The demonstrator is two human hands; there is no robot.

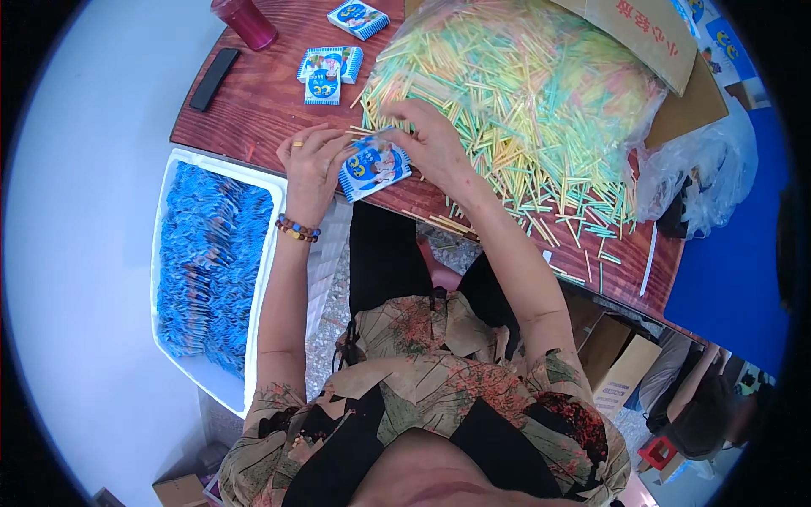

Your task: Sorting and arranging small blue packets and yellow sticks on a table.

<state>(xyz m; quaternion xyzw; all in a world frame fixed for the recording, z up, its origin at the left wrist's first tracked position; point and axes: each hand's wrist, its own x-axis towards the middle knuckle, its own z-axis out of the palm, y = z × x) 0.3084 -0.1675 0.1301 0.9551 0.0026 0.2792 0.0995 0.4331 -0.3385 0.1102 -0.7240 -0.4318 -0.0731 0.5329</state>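
Observation:
A small blue-and-white printed packet [376,171] is tilted between my hands at the table's near edge. My left hand [317,167], with a ring and a beaded bracelet, pinches its left side. At its upper right edge is my right hand [435,150], the thumb against the packet and the fingers curled above it; the fingertips are slightly blurred. A few thin pale sticks [361,131] show by the packet's upper edge, and I cannot tell if they are inside it. Just right of my hands spreads a large heap of yellow, green and pink sticks [498,110], partly under clear plastic.
More packets [323,84] lie farther back on the red-brown table [279,93], beside a black bar-shaped object [214,79] and a red cup [247,24]. At left, a white foam box [263,279] holds many packets. A cardboard box [688,106] and plastic bag [718,169] are at right.

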